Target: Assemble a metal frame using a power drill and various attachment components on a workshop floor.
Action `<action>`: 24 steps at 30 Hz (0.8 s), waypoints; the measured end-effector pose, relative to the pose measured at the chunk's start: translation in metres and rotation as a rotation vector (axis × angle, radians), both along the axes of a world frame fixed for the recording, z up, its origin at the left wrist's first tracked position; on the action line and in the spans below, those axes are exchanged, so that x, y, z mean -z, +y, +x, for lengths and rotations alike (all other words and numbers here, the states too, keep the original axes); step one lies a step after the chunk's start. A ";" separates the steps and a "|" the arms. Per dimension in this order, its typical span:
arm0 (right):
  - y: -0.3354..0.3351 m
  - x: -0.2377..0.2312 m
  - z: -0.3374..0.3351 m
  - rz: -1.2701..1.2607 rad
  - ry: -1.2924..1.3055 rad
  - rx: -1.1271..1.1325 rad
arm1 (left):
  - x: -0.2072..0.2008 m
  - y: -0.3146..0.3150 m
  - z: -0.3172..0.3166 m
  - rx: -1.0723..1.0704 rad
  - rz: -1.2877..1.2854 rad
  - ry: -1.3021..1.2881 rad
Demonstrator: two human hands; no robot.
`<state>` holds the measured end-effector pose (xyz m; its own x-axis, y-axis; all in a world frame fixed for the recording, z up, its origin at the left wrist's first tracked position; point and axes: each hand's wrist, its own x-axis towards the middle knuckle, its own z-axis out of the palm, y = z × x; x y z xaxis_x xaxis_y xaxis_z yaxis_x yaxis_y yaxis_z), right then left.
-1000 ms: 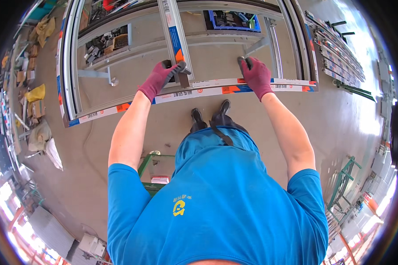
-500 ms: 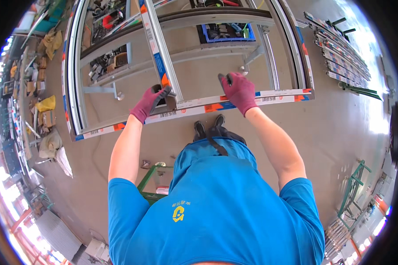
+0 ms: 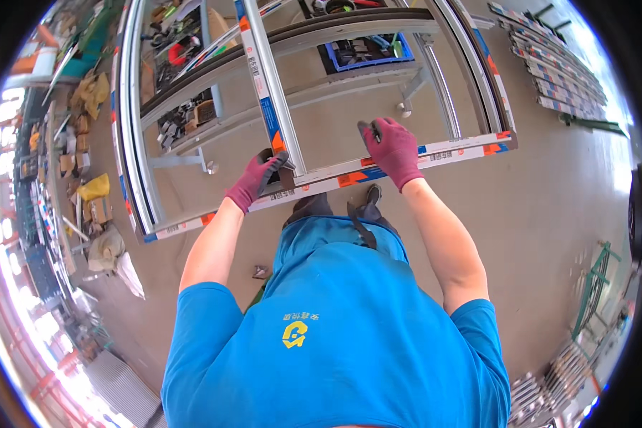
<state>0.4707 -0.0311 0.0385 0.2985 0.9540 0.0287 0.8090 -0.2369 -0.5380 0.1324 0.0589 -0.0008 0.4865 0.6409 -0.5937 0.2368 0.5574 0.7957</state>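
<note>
My left hand (image 3: 258, 177), in a maroon glove with dark fingertips, is closed at the foot of the silver middle bar (image 3: 267, 93). Its fingers press near a small dark brown piece (image 3: 287, 178) at the joint; what they grip is partly hidden. In a matching glove, my right hand (image 3: 394, 151) is curled with thumb and fingers together, above the near rail (image 3: 464, 148) of a large metal frame. Anything in those fingers is too small to make out. Printed protective film with blue and orange patches covers the rail and bar.
Beneath the frame stands a grey workbench (image 3: 335, 91) with a blue crate (image 3: 369, 55) of small parts. Film-wrapped profiles (image 3: 560, 68) are stacked at far right. Boxes and a yellow bag (image 3: 94, 187) lie along the left. A green rack (image 3: 593, 289) stands at right.
The view has turned slightly, so the frame sits a little further right and tilted. My feet have shifted apart. Both hands keep about the same places on the frame.
</note>
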 end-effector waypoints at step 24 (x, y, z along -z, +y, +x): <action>-0.362 0.103 -0.452 -0.107 0.244 1.605 | 0.049 0.056 -0.011 0.510 0.225 -0.061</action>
